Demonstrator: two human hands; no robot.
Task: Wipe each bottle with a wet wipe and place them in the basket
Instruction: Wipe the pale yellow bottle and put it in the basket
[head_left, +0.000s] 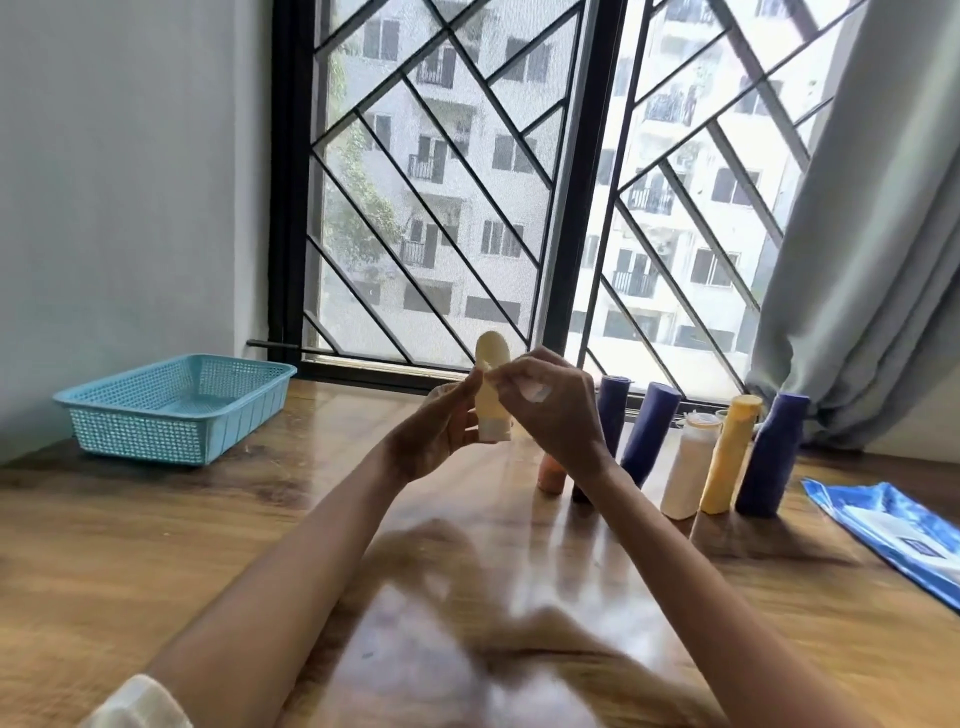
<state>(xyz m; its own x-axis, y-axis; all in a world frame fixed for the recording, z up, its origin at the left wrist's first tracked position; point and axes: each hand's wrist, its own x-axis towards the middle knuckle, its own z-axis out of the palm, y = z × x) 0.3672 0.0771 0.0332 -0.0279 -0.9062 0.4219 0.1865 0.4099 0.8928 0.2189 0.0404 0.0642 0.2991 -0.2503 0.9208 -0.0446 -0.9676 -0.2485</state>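
Note:
My left hand grips a pale yellow tube bottle upright, cap down, above the wooden table. My right hand pinches a white wet wipe against the bottle's upper side. A blue basket stands at the far left of the table; I see nothing in it. To the right stand several bottles: three dark blue ones, a white one, a yellow one and an orange one partly hidden behind my right wrist.
A blue and white wet-wipe pack lies flat at the right edge of the table. Behind the table is a barred window, with a grey curtain at the right and a white wall at the left.

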